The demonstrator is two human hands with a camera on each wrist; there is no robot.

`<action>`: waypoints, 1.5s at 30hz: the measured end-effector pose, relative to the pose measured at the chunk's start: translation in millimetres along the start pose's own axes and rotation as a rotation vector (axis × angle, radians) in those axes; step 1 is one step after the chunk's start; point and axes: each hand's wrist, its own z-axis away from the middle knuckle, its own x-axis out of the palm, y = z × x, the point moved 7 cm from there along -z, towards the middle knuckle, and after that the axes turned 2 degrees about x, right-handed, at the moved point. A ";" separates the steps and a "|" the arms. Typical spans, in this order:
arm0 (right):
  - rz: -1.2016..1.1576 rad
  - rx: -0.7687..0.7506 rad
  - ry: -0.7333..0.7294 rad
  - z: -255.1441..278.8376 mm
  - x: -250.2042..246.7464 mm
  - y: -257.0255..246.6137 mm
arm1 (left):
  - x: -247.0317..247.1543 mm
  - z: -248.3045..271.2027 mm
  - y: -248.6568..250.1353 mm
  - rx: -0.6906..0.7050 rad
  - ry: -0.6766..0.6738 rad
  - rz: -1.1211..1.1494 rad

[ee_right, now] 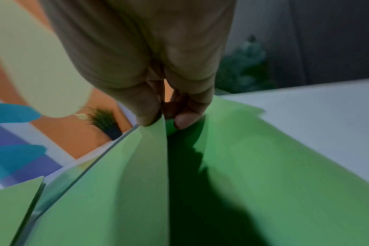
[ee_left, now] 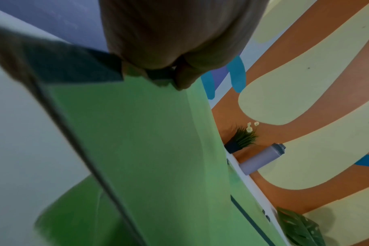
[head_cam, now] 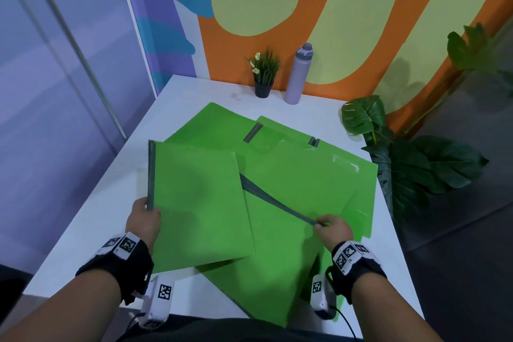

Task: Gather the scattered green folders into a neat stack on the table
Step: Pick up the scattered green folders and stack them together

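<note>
A: Where are the folders?

B: Spread overlapping across the middle of the white table (head_cam: 105,216). My left hand (head_cam: 144,219) grips the near-left folder (head_cam: 200,203) at its grey spine, thumb on top. My right hand (head_cam: 329,229) pinches the spine end of the middle folder (head_cam: 277,258), raising that edge.

A: Handling?

B: Thin, light, floppy plastic, I'd say, and glossy, so probably slippery. The spine is the stiffest hold.

A: View differences?

B: Only the head view shows two far folders (head_cam: 291,153), a bottle (head_cam: 298,75) and a small plant (head_cam: 263,72) behind. The right wrist view shows fingertips (ee_right: 183,122) nipping a sheet, and the left wrist view my thumb on the cover.
</note>
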 end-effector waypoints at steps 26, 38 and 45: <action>-0.748 -1.163 -0.024 157.8 -4.9 -190.3 | -0.6 39.2 118.4 0.124 -0.040 0.575; -0.248 -0.687 0.243 83.6 -36.9 -139.8 | -1.1 20.2 116.9 0.331 -0.269 0.577; -0.604 -0.095 -0.268 45.7 -42.6 -83.8 | 46.5 51.6 126.8 0.375 -0.564 0.485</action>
